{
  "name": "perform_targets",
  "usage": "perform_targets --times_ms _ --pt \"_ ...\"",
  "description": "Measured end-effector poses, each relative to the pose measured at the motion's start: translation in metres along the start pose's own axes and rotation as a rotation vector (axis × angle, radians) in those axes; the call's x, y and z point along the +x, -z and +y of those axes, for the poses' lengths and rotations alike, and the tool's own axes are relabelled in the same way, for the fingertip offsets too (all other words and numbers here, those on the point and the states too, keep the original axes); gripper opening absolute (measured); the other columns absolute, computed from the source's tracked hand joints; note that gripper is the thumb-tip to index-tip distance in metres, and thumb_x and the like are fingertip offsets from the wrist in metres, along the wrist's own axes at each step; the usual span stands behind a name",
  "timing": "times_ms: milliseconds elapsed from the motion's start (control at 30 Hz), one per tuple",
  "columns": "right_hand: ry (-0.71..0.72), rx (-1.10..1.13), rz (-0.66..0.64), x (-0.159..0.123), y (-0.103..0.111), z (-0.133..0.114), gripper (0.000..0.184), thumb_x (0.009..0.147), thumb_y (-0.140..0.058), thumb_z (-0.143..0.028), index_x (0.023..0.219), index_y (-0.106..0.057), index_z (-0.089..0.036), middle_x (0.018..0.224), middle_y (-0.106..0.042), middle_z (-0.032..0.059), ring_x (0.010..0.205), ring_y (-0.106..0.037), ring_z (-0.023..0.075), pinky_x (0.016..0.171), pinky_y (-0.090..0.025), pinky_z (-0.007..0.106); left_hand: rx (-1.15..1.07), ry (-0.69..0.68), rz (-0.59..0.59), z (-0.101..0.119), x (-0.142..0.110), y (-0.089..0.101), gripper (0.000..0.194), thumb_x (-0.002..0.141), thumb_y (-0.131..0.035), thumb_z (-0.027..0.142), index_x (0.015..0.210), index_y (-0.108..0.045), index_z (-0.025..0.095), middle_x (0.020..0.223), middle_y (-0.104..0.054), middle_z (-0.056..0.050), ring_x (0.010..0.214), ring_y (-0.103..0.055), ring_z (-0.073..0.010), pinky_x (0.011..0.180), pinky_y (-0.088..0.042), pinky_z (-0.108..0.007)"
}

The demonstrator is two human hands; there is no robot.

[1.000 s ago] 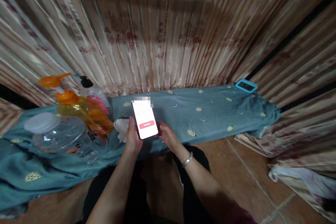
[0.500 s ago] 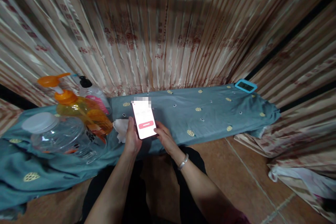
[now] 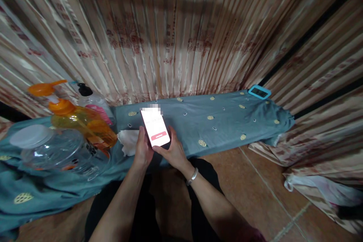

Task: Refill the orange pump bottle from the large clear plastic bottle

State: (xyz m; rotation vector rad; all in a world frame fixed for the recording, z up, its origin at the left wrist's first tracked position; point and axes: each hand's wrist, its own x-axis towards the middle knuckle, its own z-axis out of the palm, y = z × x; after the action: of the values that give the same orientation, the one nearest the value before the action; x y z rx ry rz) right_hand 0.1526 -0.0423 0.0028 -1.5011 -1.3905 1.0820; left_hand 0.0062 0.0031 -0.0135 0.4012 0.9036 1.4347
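Observation:
A smartphone (image 3: 155, 126) with a bright white screen and a red button is held over the cloth-covered bench. My left hand (image 3: 143, 149) closes on its left edge, thumb along the side. On the other side, my right hand (image 3: 173, 150) grips the lower right edge and corner, its thumb at the bottom of the phone. The fingers beneath the phone are mostly hidden. Beside my left hand lies a white piece of paper (image 3: 129, 143). My right wrist wears a silver bracelet (image 3: 192, 177).
On the left stand a clear jar with a white lid (image 3: 56, 147), an orange pump bottle (image 3: 85, 123) and a black-topped pump bottle (image 3: 98, 104). A blue-framed digital clock (image 3: 259, 92) rests at the far right of the teal cloth (image 3: 193, 113). Curtains (image 3: 159, 38) hang behind.
My right thumb has moved from the phone's right side to its bottom edge, and the right hand now wraps the phone closer. The whole view has shifted slightly.

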Motion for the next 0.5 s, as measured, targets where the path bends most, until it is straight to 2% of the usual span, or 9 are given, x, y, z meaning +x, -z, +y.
perform_targets --times_ms 167,367,433,500 --pt "0.003 -0.102 0.057 0.003 0.000 -0.001 0.140 0.075 -0.121 -0.054 0.191 -0.052 -0.017 0.193 -0.071 0.0295 0.182 -0.069 0.0521 0.153 -0.056 0.067 0.015 -0.002 -0.094 -0.005 0.000 -0.004 0.069 0.111 -0.085 0.082 0.138 -0.091 0.020 0.139 -0.100 -0.021 0.147 -0.093 -0.0480 0.133 -0.073 -0.065" --pt "0.008 -0.090 0.079 0.005 0.005 -0.006 0.141 0.072 -0.122 -0.050 0.188 -0.051 -0.014 0.196 -0.065 0.0329 0.187 -0.061 0.0531 0.158 -0.048 0.068 0.027 0.018 -0.139 -0.006 0.000 -0.010 0.070 0.108 -0.087 0.084 0.139 -0.089 0.021 0.141 -0.099 -0.020 0.150 -0.091 -0.0488 0.131 -0.074 -0.066" --pt "-0.014 -0.072 0.078 0.005 0.008 -0.012 0.136 0.073 -0.121 -0.048 0.186 -0.053 -0.015 0.195 -0.065 0.0326 0.188 -0.060 0.0535 0.158 -0.047 0.068 0.020 0.015 -0.145 -0.005 -0.001 -0.013 0.067 0.108 -0.088 0.082 0.137 -0.090 0.022 0.140 -0.099 -0.019 0.151 -0.090 -0.0478 0.130 -0.075 -0.064" --pt "-0.041 -0.063 0.097 0.005 0.013 -0.018 0.122 0.075 -0.120 -0.047 0.178 -0.060 -0.020 0.187 -0.073 0.0288 0.181 -0.067 0.0538 0.154 -0.052 0.068 0.019 0.020 -0.159 -0.004 -0.001 -0.015 0.062 0.108 -0.089 0.078 0.135 -0.090 0.023 0.140 -0.099 -0.018 0.153 -0.089 -0.0468 0.129 -0.075 -0.062"
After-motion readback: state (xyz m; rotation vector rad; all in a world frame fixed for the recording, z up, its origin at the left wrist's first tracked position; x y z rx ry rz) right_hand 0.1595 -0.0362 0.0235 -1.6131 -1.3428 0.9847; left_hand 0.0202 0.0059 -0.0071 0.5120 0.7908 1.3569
